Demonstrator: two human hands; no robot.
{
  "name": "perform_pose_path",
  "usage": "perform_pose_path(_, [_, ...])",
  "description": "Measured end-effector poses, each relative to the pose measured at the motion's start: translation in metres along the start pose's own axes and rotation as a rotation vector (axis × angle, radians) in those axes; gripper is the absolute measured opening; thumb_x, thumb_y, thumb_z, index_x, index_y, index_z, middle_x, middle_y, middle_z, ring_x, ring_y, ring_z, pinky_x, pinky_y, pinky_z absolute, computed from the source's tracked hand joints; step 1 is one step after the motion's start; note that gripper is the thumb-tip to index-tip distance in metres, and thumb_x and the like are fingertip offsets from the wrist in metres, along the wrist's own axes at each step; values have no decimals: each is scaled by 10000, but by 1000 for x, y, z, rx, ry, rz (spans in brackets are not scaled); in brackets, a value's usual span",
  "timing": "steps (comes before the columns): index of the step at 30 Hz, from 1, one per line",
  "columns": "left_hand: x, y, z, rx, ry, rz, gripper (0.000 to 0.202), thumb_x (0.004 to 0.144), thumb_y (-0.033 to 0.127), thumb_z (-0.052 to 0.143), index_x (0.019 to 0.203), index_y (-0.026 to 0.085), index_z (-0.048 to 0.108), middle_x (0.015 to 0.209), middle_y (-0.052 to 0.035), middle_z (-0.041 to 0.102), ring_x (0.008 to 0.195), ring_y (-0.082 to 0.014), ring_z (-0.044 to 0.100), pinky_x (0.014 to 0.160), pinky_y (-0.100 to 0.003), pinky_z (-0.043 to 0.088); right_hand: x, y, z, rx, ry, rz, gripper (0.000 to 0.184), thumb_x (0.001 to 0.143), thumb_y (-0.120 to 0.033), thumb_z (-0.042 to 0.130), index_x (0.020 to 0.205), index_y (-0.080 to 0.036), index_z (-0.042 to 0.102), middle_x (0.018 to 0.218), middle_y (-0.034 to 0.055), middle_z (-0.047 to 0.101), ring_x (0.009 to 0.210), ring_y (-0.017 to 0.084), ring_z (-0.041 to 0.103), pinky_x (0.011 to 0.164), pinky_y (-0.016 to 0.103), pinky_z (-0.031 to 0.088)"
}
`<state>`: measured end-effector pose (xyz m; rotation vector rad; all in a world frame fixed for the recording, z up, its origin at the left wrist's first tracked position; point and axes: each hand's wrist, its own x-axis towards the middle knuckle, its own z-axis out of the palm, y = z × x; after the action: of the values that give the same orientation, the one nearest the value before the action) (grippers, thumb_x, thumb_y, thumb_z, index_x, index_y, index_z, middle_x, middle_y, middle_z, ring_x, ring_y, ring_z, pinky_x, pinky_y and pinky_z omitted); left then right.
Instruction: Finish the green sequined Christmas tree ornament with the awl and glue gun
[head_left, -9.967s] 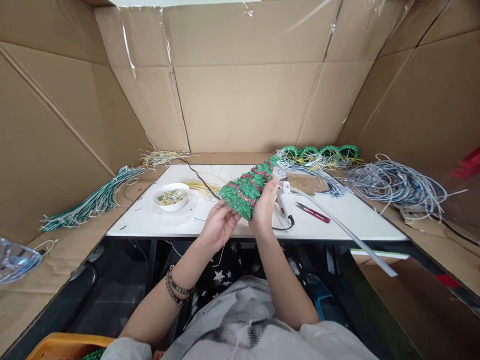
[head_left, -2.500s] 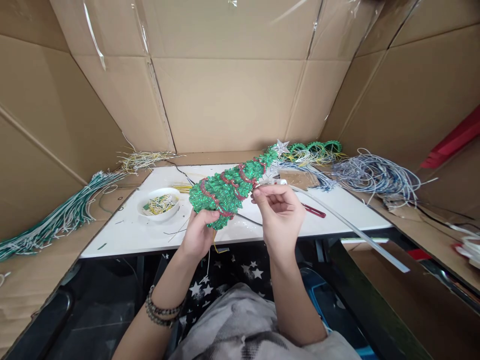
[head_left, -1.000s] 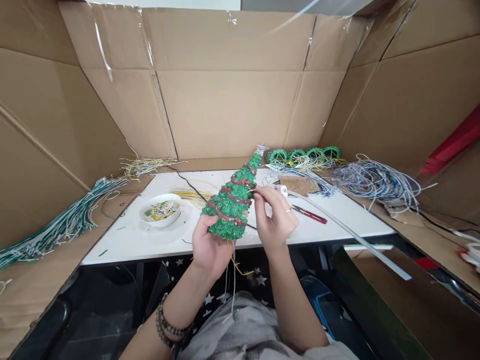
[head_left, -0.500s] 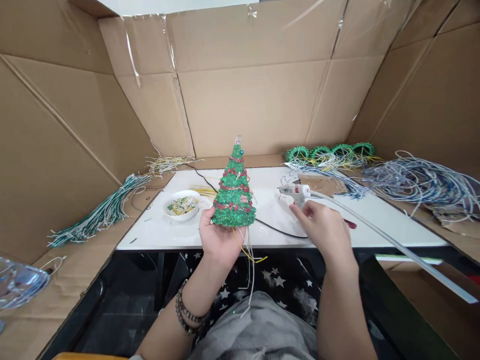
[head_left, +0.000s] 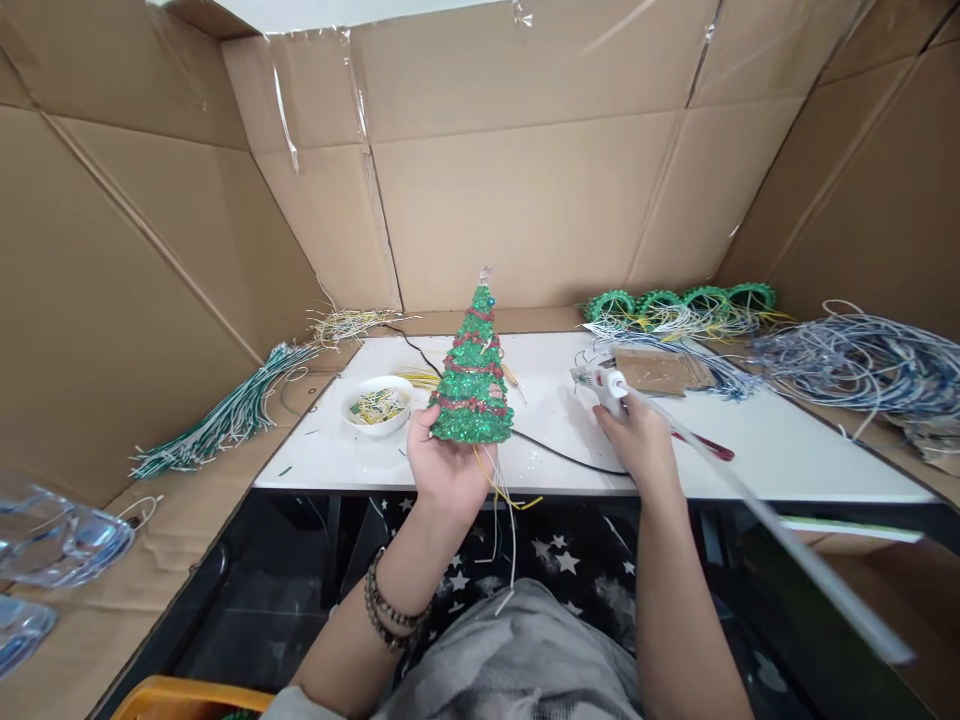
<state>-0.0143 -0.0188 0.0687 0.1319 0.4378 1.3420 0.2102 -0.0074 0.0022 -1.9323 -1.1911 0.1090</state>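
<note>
Upright in my left hand [head_left: 450,470] is a small glittery green Christmas tree [head_left: 474,385] with red garlands and a clear tip; my fingers hold it from below. Yellow and white wires [head_left: 510,500] dangle from its base. My right hand [head_left: 641,440] is wrapped round the handle of a white hot glue gun [head_left: 604,383] whose nozzle points left over the table. A long translucent glue stick [head_left: 787,550] sticks out of the gun's back toward the lower right. The gun's black cord [head_left: 570,462] runs behind the tree.
A white bowl [head_left: 346,412] of short wire pieces stands left on the white table [head_left: 547,440]. Green-white wires [head_left: 225,415] lie further left. Green rings [head_left: 660,303], blue-white wire coils [head_left: 855,360], a cardboard piece [head_left: 664,370] and a red-handled tool [head_left: 709,447] are at right. Cardboard walls [head_left: 525,200] surround everything.
My right hand has closed round the glue gun's handle, and the glue stick has swung with it. The whole view has shifted slightly; the tree stays in my left hand.
</note>
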Motion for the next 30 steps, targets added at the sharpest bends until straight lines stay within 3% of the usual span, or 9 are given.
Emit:
perform_pose_path(4, [1, 0, -1, 41, -26, 40, 170, 736, 217, 547, 822, 205, 693, 810, -27, 740, 800, -181, 693, 784, -315, 551, -10, -8, -9, 308, 86, -98, 425, 833, -473, 546, 1116, -169, 633, 1058, 125, 741, 809, 240, 690, 782, 387, 522])
perform_pose_path(7, [1, 0, -1, 85, -66, 69, 208, 727, 226, 552, 871, 204, 700, 852, -37, 746, 856, -188, 693, 814, -314, 545, -25, -14, -19, 546, 121, -283, 344, 824, -468, 632, 1046, -207, 657, 1058, 84, 745, 705, 202, 669, 721, 372, 533])
perform_pose_path(10, [-1, 0, -1, 86, -75, 86, 221, 736, 219, 542, 886, 208, 703, 860, -28, 751, 847, -181, 699, 799, -303, 547, -39, -20, -29, 535, 132, -520, 166, 837, -356, 671, 959, -244, 686, 932, 35, 756, 734, 203, 694, 735, 346, 548])
perform_pose_path(12, [-1, 0, -1, 77, -63, 88, 228, 744, 218, 538, 898, 204, 706, 857, -25, 756, 824, -185, 707, 783, -308, 555, -46, -26, -33, 454, 114, -685, 112, 880, -276, 632, 973, -263, 695, 996, 32, 757, 847, 211, 721, 786, 337, 555])
perform_pose_path(15, [-2, -1, -1, 79, -58, 94, 277, 745, 222, 543, 960, 183, 713, 875, -38, 765, 793, -196, 715, 761, -321, 569, -51, -37, -37, 329, 84, -844, 179, 940, -203, 532, 995, -249, 696, 1136, 57, 734, 990, 209, 716, 827, 326, 546])
perform_pose_path(21, [-2, -3, -1, 83, -56, 95, 324, 736, 236, 550, 1005, 165, 715, 901, -62, 772, 770, -202, 720, 729, -316, 578, -53, -49, -37, 189, 109, -901, 200, 964, -181, 499, 1052, -171, 678, 1090, 121, 721, 929, 212, 718, 741, 304, 530])
perform_pose_path(30, [-5, -4, -1, 26, -72, 63, 225, 736, 207, 530, 885, 186, 697, 783, -38, 753, 752, -200, 724, 694, -296, 572, -57, -54, -36, 174, 112, -900, 176, 969, -198, 497, 988, -174, 670, 1036, 105, 700, 887, 202, 706, 727, 290, 513])
